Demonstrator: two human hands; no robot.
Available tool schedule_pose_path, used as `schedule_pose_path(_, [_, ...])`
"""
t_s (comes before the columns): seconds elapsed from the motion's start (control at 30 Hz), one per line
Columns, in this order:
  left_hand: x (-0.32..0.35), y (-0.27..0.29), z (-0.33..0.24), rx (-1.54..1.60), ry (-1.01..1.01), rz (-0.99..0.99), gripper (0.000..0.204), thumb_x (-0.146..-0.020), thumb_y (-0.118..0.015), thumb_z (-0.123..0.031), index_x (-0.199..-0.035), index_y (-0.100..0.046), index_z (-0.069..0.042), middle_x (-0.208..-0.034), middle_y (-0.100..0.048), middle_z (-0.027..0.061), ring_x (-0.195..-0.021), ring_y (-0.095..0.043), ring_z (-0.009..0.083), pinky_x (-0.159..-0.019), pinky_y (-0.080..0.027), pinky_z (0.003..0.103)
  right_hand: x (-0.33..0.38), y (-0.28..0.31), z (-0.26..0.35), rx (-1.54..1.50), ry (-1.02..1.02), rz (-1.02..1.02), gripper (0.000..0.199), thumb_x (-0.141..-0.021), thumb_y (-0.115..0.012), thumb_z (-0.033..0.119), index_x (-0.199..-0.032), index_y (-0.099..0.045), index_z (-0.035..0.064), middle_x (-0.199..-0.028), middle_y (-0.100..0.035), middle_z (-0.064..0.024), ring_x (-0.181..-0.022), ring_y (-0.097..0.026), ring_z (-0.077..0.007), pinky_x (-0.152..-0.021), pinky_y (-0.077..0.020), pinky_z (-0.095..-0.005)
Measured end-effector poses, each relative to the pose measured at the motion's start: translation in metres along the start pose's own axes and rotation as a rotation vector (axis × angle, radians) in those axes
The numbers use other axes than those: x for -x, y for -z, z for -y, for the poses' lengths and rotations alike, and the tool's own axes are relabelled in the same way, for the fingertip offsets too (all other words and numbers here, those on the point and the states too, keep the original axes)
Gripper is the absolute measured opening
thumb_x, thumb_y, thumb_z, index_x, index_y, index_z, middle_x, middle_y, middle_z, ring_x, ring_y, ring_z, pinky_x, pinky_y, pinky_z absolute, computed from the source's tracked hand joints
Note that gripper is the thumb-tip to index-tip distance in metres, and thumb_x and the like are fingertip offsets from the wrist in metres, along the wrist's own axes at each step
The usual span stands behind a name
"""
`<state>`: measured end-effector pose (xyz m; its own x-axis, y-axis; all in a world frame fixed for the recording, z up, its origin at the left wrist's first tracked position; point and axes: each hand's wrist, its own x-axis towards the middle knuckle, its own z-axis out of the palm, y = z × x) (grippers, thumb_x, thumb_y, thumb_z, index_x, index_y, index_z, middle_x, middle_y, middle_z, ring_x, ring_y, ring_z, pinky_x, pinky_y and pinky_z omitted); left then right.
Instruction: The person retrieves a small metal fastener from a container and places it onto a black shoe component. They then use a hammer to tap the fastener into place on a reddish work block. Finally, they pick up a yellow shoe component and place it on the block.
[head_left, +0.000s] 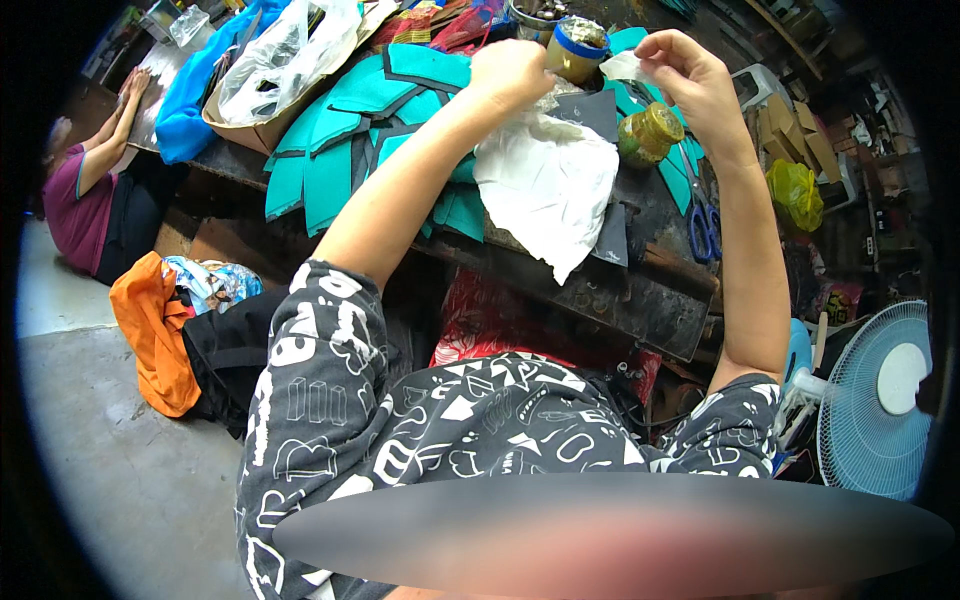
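My left hand (510, 75) is closed above the table, and whatever its fingers hold is hidden. Between thumb and fingers, my right hand (692, 82) pinches a small white scrap (624, 67), thin like paper or cloth. Below my left hand a crumpled white sheet (548, 180) lies over the table's near edge; I cannot tell whether it is cloth or paper. A jar with a blue rim (572, 62) stands between my hands. Close to my right wrist is a smeared yellowish jar (648, 138). Blue-handled scissors (704, 228) lie beside my right forearm.
Overlapping teal cut pieces (335, 120) cover the dark table (630, 300) at left. Farther left are a cardboard box with clear plastic (290, 70) and a blue bag (205, 100). A fan (880, 390) stands at right. Another person (85, 205) works at far left.
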<state>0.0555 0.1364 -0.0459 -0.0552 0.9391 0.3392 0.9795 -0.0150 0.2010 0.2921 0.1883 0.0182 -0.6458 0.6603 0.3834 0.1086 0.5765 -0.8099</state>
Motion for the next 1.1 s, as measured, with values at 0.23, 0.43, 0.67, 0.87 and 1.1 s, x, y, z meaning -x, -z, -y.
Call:
schedule_pose_path(0.23, [0.027, 0.048, -0.011, 1.371, 0.252, 0.228, 0.018, -0.092, -0.066, -0.018, -0.1, -0.067, -0.002, -0.08, -0.068, 0.0051, -0.07, -0.067, 0.0125, -0.067, -0.055, 0.026, 0.0, -0.015, 0.026, -0.471, 0.102, -0.089, 0.017, -0.091, -0.06, -0.001, -0.101, -0.073, 0.0023, -0.091, -0.069, -0.0031, -0.07, -0.051, -0.0064, -0.064, -0.0422, -0.0215])
schedule_pose_path(0.43, [0.048, 0.055, -0.026, 1.603, 0.162, 0.179, 0.019, -0.093, -0.067, -0.018, -0.102, -0.068, -0.001, -0.085, -0.069, 0.0067, -0.072, -0.068, 0.0149, -0.07, -0.056, 0.026, 0.009, -0.049, 0.024, -0.174, -0.036, -0.136, 0.015, -0.09, -0.064, 0.003, -0.102, -0.073, 0.0006, -0.092, -0.072, -0.0031, -0.08, -0.063, -0.0064, -0.072, -0.0509, -0.0194])
schedule_pose_path(0.67, [0.05, 0.052, -0.041, 1.561, 0.095, 0.069, 0.021, -0.093, -0.067, -0.016, -0.105, -0.068, 0.001, -0.088, -0.069, 0.0069, -0.074, -0.067, 0.0138, -0.071, -0.054, 0.026, 0.011, -0.049, 0.022, -0.188, -0.009, -0.158, 0.019, -0.09, -0.071, 0.012, -0.101, -0.071, -0.0025, -0.092, -0.072, -0.0068, -0.084, -0.068, -0.0102, -0.077, -0.0544, -0.0219])
schedule_pose_path(0.87, [0.05, 0.048, -0.045, 1.551, 0.098, 0.002, 0.021, -0.093, -0.068, -0.015, -0.105, -0.069, 0.001, -0.087, -0.07, 0.0066, -0.074, -0.066, 0.0127, -0.07, -0.052, 0.025, 0.01, -0.05, 0.024, -0.265, -0.081, -0.172, 0.019, -0.089, -0.073, 0.014, -0.099, -0.071, -0.002, -0.092, -0.072, -0.0064, -0.084, -0.067, -0.0101, -0.078, -0.0528, -0.0234])
schedule_pose_path(1.1, [0.051, 0.041, -0.05, 1.42, 0.035, -0.066, 0.018, -0.092, -0.067, -0.011, -0.103, -0.069, 0.003, -0.087, -0.071, 0.0073, -0.071, -0.066, 0.0106, -0.065, -0.054, 0.024, 0.009, -0.044, 0.02, -0.259, -0.2, -0.141, 0.016, -0.086, -0.075, 0.015, -0.095, -0.072, 0.0024, -0.094, -0.069, -0.0019, -0.091, -0.063, -0.0099, -0.086, -0.0481, -0.0254])
